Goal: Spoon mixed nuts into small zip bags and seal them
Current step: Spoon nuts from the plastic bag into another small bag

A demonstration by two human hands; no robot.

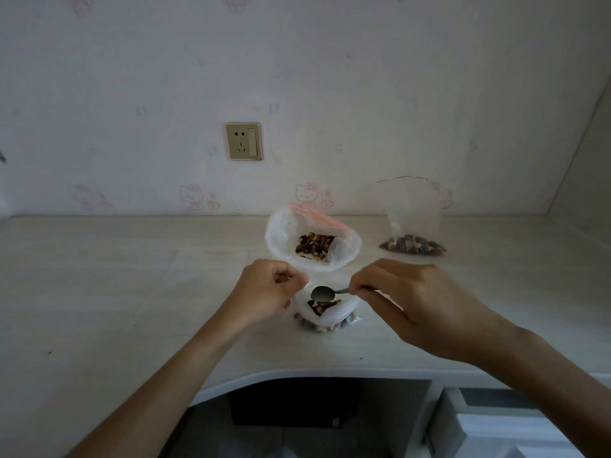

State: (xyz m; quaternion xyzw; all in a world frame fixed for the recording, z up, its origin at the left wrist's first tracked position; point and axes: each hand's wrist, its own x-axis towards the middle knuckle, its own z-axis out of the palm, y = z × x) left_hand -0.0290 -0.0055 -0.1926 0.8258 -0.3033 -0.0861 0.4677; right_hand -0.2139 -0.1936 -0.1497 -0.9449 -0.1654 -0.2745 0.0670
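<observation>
A small zip bag [334, 317] with mixed nuts in its bottom stands on the pale desk [99, 292] near the front edge. My left hand [264, 292] pinches its left rim and holds the mouth apart. My right hand [400, 292] grips the handle of a metal spoon [323, 293], whose empty bowl hovers over the bag's mouth. Just behind, a larger clear bag [281, 236] lies open with a heap of mixed nuts [314, 246] inside. A filled zip bag [413, 226] with a red strip stands at the back right.
A wall with a socket [244, 141] rises behind the desk. At the right, a side panel [582, 180] closes the corner. The desk's front edge curves inward above a dark gap [294, 408] below me.
</observation>
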